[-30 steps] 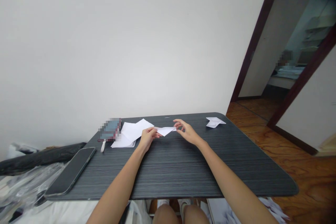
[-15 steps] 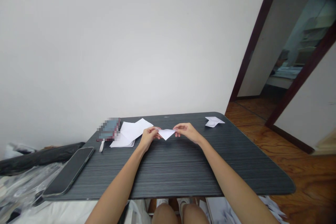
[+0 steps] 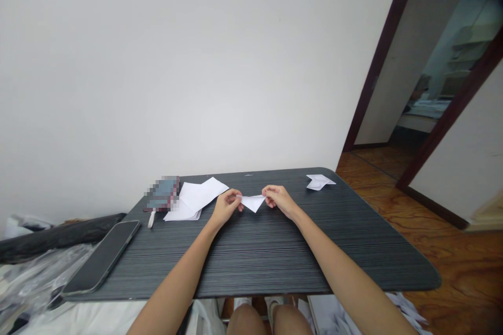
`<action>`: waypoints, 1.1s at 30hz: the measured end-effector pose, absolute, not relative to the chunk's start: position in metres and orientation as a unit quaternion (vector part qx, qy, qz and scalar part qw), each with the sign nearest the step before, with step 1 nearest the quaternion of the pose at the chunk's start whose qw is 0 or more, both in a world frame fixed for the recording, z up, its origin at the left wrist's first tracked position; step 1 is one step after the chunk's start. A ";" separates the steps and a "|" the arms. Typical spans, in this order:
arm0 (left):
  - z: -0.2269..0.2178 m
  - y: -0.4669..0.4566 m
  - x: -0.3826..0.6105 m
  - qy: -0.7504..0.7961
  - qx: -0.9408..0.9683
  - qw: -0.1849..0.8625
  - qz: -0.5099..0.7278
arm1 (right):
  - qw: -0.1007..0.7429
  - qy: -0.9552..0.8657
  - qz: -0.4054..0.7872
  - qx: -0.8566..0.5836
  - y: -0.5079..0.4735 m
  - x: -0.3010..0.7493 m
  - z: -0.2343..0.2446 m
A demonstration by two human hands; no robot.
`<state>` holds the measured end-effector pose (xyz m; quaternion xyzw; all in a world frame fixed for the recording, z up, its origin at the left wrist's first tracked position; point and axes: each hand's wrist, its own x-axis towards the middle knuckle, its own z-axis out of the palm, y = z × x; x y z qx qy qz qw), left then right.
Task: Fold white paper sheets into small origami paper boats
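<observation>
Between my hands is a small piece of folded white paper (image 3: pixel 253 203), a triangle with its point toward me. My left hand (image 3: pixel 227 205) pinches its left corner between thumb and fingers. At the right corner, my right hand (image 3: pixel 278 200) grips it the same way. The paper is held near the middle of the dark table (image 3: pixel 263 256); whether it touches the surface I cannot tell. The fingertips cover both ends of the paper.
White paper sheets (image 3: pixel 200 196) lie left of my hands, beside a blurred-out booklet (image 3: pixel 162 194) with a white strap. A black phone (image 3: pixel 102 256) rests at the table's left edge. Another folded paper piece (image 3: pixel 320 182) sits at the back right. A white wall stands behind.
The folded paper has shifted slightly right and toward me, and it tilts a little differently. My left hand has moved right with it; both hands keep their hold.
</observation>
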<state>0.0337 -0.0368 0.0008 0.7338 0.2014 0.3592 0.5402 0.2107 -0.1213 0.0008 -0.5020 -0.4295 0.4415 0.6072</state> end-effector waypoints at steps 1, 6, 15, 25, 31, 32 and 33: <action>0.001 -0.037 0.034 0.205 0.728 0.542 0.366 | 0.615 -0.419 0.451 -0.493 -0.121 0.210 0.001; 0.002 -0.037 0.034 0.221 0.663 0.605 0.381 | 0.670 -0.372 0.512 -0.389 -0.123 0.211 0.005; 0.006 -0.039 0.034 0.220 0.620 0.625 0.420 | 0.667 -0.398 0.464 -0.425 -0.123 0.212 -0.001; -0.001 -0.038 0.035 0.261 0.708 0.499 0.426 | 0.669 -0.399 0.381 -0.499 -0.118 0.207 -0.003; -0.004 -0.038 0.031 0.290 0.848 0.272 0.350 | 0.627 -0.427 0.314 -0.571 -0.117 0.207 -0.010; -0.003 -0.038 0.031 0.294 0.871 0.214 0.330 | 0.601 -0.445 0.285 -0.600 -0.118 0.207 -0.011; -0.002 -0.039 0.030 0.296 0.890 0.159 0.307 | 0.569 -0.467 0.246 -0.630 -0.120 0.208 -0.011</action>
